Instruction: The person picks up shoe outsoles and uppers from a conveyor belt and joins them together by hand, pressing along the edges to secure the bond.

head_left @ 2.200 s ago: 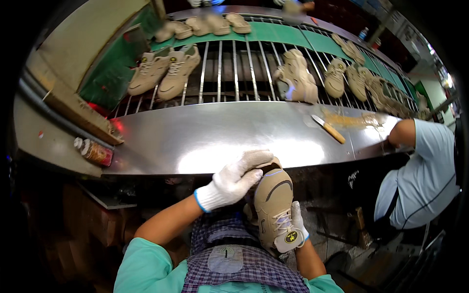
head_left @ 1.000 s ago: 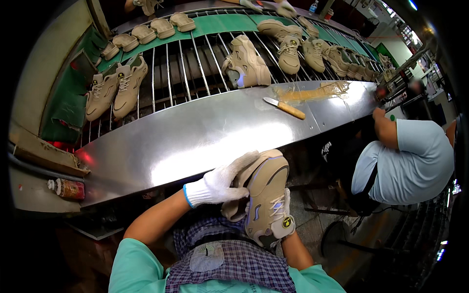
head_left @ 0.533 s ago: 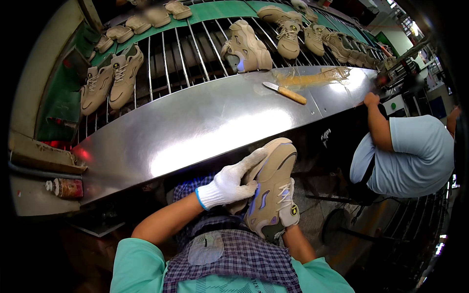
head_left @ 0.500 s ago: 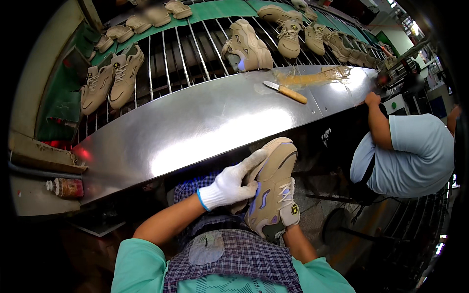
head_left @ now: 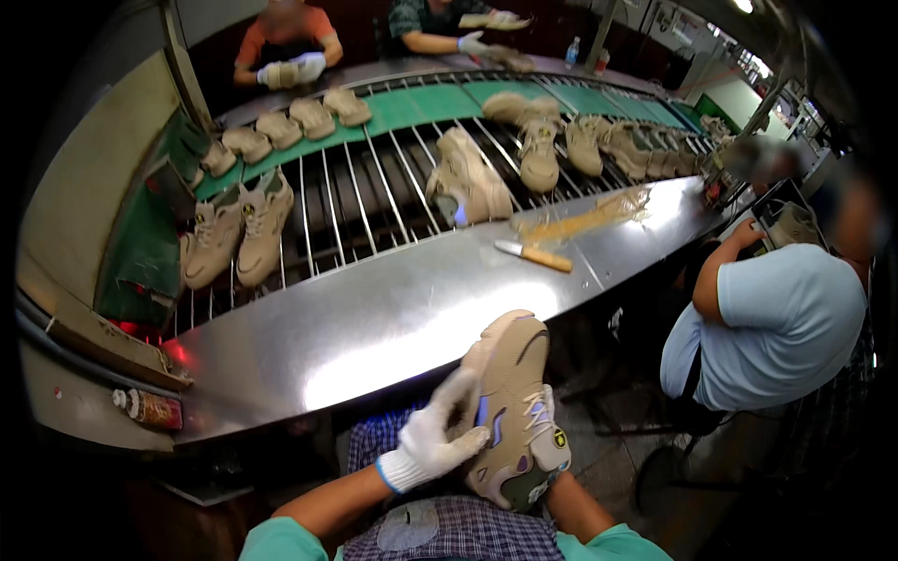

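A beige sneaker (head_left: 514, 374) with white laces, purple side accents and a dark green collar is held in front of me, toe pointing away over the near edge of the metal ledge (head_left: 271, 351). My left hand (head_left: 430, 439), in a white knit glove with a blue cuff edge, is closed on its left side along the sole, thumb against the lower upper. My bare right hand (head_left: 561, 488) is at the heel and ankle opening; the shoe hides its fingers. A knife (head_left: 538, 256) with a wooden handle lies on the ledge, beyond the shoe.
Past the ledge runs a roller conveyor (head_left: 327, 210) with a beige pair (head_left: 220, 238) at left, a tilted sneaker (head_left: 468, 182) and several more shoes. Brown tape (head_left: 580, 220) covers part of the ledge. A small bottle (head_left: 150, 409) lies at left. A person (head_left: 776, 323) sits at right; two others work across.
The view has tilted up, bringing in the people across the conveyor. My left hand has slid from near the toe back along the sneaker's side.
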Available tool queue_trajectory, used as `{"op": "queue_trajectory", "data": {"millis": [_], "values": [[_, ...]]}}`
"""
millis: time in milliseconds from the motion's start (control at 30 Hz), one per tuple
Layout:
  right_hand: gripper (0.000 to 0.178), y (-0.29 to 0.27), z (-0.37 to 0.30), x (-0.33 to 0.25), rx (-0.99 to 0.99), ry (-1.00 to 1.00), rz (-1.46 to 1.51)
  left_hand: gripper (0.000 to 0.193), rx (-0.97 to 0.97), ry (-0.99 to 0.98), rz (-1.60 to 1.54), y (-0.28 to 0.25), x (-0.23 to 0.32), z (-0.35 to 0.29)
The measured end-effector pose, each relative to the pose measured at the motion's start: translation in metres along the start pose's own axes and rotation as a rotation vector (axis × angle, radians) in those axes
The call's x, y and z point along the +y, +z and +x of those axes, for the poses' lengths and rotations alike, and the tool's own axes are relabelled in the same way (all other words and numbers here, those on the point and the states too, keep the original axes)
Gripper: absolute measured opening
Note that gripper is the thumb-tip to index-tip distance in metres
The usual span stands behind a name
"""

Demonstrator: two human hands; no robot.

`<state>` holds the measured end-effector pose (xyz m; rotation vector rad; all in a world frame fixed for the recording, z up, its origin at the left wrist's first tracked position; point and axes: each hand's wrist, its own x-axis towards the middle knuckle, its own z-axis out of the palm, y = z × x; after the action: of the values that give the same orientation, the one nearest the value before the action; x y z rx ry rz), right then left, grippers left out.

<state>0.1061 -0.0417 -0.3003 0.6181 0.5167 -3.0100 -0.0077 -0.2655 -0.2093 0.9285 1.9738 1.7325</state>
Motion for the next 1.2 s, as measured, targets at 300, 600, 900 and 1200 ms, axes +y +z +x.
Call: {"op": "queue_trajectory", "data": {"millis": [300, 600, 900, 1200], "values": [[0.059, 0.202, -0.040, -0.002, -0.440, -0.262, -1.933, 0.100, -0.071, -0.369, -0.294, -0.152, 0.032, 0.039], [0.074, 0.190, -0.039, -0.008, -0.511, -0.485, -2.155, 0.100, -0.086, -0.387, -0.058, -0.154, 0.004, -0.001], [0.043, 0.206, 0.072, 0.023, -0.533, -0.701, -2.175, 0.102, -0.170, -0.498, -0.064, -0.158, -0.002, 0.015], [0.043, 0.237, 0.126, 0.030, -0.512, -0.162, -2.126, 0.106, -0.176, -0.524, 0.060, -0.159, -0.002, 0.015]]}}
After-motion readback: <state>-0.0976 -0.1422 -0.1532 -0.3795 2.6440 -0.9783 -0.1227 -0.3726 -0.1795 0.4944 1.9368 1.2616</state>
